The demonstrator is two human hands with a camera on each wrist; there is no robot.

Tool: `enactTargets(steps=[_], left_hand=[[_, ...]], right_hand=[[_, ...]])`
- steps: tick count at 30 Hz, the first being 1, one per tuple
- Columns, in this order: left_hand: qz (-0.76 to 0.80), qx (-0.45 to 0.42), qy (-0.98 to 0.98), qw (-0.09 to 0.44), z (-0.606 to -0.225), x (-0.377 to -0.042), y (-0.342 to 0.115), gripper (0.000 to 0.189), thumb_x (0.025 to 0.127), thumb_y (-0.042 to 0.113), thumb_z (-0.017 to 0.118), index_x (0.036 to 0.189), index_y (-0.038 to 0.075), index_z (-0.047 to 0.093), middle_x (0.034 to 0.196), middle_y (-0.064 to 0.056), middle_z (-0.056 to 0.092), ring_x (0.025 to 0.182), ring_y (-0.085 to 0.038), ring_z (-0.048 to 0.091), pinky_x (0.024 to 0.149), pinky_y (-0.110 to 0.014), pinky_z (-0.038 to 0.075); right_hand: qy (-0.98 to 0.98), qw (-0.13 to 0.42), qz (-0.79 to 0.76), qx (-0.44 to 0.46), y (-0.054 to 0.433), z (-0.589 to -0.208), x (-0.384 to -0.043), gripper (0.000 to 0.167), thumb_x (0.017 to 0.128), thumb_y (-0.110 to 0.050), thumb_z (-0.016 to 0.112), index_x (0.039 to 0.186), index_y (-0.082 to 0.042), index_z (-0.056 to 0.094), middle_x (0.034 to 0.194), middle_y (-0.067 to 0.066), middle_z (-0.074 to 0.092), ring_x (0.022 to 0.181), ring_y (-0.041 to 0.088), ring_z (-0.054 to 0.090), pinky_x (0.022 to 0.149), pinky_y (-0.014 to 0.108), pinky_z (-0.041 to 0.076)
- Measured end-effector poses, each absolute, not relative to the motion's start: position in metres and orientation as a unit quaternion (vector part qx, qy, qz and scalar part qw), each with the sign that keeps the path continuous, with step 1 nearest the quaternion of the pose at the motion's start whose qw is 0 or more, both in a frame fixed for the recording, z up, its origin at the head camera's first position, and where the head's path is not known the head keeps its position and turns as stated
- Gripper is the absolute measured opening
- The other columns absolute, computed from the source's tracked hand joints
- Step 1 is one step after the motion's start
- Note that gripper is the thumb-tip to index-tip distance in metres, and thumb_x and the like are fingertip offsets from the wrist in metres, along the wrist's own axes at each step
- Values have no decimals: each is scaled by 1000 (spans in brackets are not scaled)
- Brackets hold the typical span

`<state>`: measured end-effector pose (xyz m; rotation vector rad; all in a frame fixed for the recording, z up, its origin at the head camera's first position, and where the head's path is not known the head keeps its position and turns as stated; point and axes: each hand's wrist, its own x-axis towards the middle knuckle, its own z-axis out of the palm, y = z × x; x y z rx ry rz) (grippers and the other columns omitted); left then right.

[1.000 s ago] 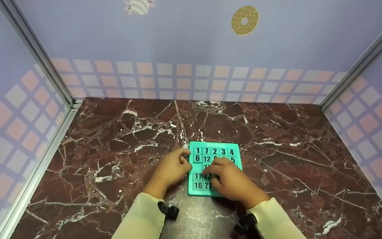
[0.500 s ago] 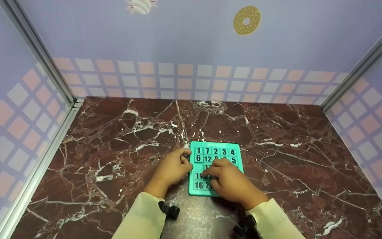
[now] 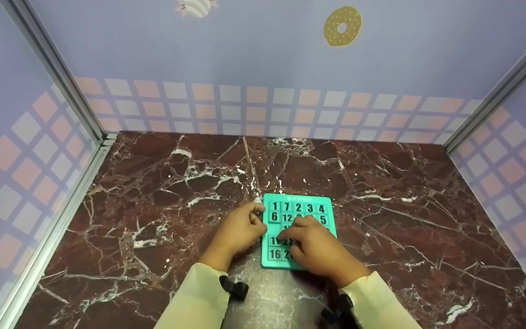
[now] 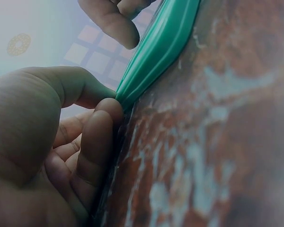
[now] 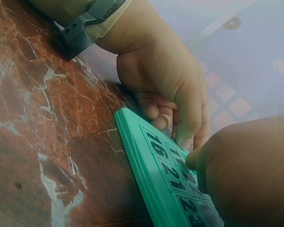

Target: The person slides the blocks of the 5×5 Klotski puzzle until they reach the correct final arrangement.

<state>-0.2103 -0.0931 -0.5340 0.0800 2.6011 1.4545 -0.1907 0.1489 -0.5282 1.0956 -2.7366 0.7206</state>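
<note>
A turquoise number slide puzzle [image 3: 297, 198] lies flat on the table, with black-numbered tiles in its frame. An open slot shows in the left column, between tile 6 [image 3: 274, 216] and tile 11 [image 3: 273, 240]. At the left edge, my left hand [image 3: 240, 230] grips the frame; in the left wrist view its thumb and a finger pinch the green rim [image 4: 154, 59]. Over the lower right of the puzzle lies my right hand [image 3: 315, 246], its index fingertip on tile 11. That hand hides several tiles. In the right wrist view, the fingertip [image 5: 193, 160] meets the tiles.
The puzzle rests on a dark red marbled table [image 3: 190, 183]. Pale purple walls with a checked band [image 3: 256, 112] enclose it at the back and both sides. Metal rails run along the corners. Black wrist devices [image 3: 235, 289] sit at both cuffs.
My right index finger has shifted slightly left, from the edge of tile 22 onto tile 11. The left hand keeps its hold on the frame. The head view has drifted a little.
</note>
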Motion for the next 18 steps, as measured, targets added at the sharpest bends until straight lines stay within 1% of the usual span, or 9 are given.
enactTargets(steps=[4,9,14,18], left_hand=[[485,26,871,78,-534,-211,-93,56,89,16,73,145,18,70,87,6,70,70,-11,62,70,-32,53],[492,31,866,83,-535,-210,-92,57,90,14,72,147,15,68,88,4,72,65,-11,65,65,-32,55],[495,27,864,87,-535,-210,-93,57,91,13,73,148,14,67,89,3,71,66,-11,65,65,-32,55],[497,25,863,88,-535,-210,-92,57,91,14,73,148,14,67,90,3,72,66,-12,65,65,-32,55]], right_hand=[[-893,58,256,365,153,-527,-191,39,86,0,69,114,-19,88,97,-2,71,92,13,56,84,36,54],[-892,81,285,342,163,-524,-193,37,85,2,71,113,-17,87,95,1,70,95,16,58,88,40,56],[-898,85,291,318,170,-523,-195,37,87,3,72,114,-16,87,96,3,71,95,16,58,86,39,56],[-899,81,286,321,168,-524,-195,36,87,2,71,114,-18,87,96,1,70,94,16,56,86,39,55]])
